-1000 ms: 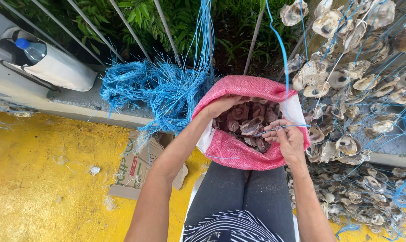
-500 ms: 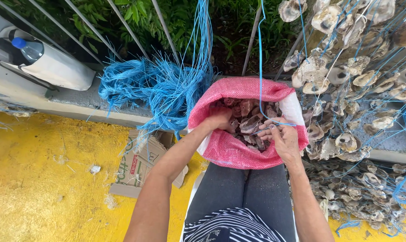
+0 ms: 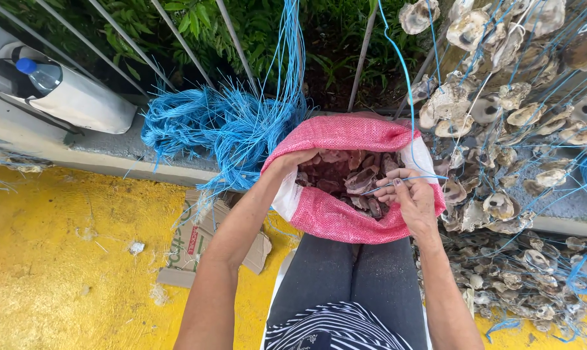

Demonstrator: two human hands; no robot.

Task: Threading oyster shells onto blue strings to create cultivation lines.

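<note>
Open pink sack (image 3: 345,220), shells (image 3: 352,175) inside

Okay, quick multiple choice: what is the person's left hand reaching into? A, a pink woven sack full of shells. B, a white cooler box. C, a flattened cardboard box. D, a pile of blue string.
A: the left hand dips over the rim of the pink sack, among the shells, while the right hand holds a blue string at its mouth.

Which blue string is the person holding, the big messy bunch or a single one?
The right hand pinches the single blue string that runs up past the pink sack. The tangled bunch of blue strings lies untouched on the ledge to the left.
</note>
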